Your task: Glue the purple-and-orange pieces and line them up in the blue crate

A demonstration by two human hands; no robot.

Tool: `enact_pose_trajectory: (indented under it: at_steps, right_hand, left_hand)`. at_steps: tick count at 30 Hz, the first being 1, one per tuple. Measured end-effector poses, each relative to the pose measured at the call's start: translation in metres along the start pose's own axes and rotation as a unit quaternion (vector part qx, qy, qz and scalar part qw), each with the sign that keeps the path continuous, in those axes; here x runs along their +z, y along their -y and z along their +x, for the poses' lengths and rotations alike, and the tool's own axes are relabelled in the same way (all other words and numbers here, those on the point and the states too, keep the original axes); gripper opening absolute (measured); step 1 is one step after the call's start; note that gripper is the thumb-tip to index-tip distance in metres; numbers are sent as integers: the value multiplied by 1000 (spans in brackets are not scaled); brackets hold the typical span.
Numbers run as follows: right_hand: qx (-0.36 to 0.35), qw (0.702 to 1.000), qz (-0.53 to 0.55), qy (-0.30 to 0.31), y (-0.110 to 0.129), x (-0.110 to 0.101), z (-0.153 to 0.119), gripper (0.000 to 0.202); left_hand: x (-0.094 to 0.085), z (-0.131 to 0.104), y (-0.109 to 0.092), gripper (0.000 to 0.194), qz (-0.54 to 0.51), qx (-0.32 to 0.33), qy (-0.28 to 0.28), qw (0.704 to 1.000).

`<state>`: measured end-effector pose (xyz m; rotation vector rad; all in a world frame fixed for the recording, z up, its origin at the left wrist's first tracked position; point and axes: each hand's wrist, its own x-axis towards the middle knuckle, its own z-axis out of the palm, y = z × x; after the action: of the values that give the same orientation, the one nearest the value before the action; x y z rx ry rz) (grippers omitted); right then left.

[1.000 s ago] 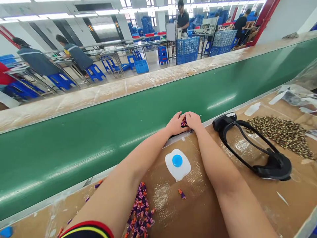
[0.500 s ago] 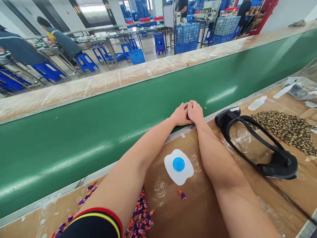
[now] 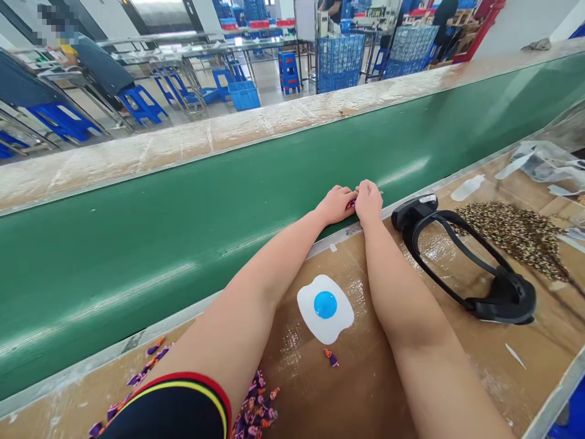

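My left hand [image 3: 337,205] and my right hand [image 3: 369,201] meet over the near edge of the green conveyor belt [image 3: 183,225]. Between them shows a small purple-and-orange patterned bit [image 3: 351,204], mostly covered by the fingers. The left fingers curl round it. My right hand is closed against its right side, and what its fingertips pinch is hidden. On the brown worktop below my forearms lies a white egg-shaped pad with a blue disc [image 3: 325,305]. Just under it is one small purple-and-orange figure [image 3: 331,358]. More such figures [image 3: 256,405] lie heaped beside my left arm.
A black head strap device [image 3: 466,262] rests right of my right arm. Behind it spreads a pile of small speckled pieces [image 3: 512,235], with clear plastic bags [image 3: 543,161] farther back. Beyond the belt runs a pale ledge [image 3: 219,134]. People sit at tables at the far left.
The view has shifted slightly. My right hand has turned and drawn a little away from the left, so more of the purple-and-orange bit shows between them.
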<state>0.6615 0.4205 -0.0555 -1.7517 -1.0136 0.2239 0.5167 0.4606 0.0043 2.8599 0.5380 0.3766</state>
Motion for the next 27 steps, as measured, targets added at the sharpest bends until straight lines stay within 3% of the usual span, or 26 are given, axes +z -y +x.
enact_pose_trajectory:
  at_steps: [8, 13, 16, 20, 24, 27]
  right_hand:
    - [-8, 993, -114, 33, 20, -11, -3, 54]
    - [-9, 978, -183, 95, 35, -8, -8, 57]
    - [-25, 970, -209, 122, 43, -4, -17, 59]
    - [-62, 959, -228, 156, 55, 0, -33, 59]
    - [-105, 946, -243, 190, 70, 8, -48, 58]
    - [-134, 927, -275, 216, 83, 14, -57, 61]
  left_hand:
    - [-1, 0, -8, 30, 66, -37, -1, 997]
    - [-21, -26, -1, 29, 100, -26, 24, 994]
    - [-44, -68, 8, 28, 119, -25, 30, 992]
    - [-79, -152, 11, 28, 132, -37, 11, 990]
    - [-104, -242, -3, 26, 133, -59, -48, 988]
    - [-112, -293, -24, 25, 133, -69, -97, 984]
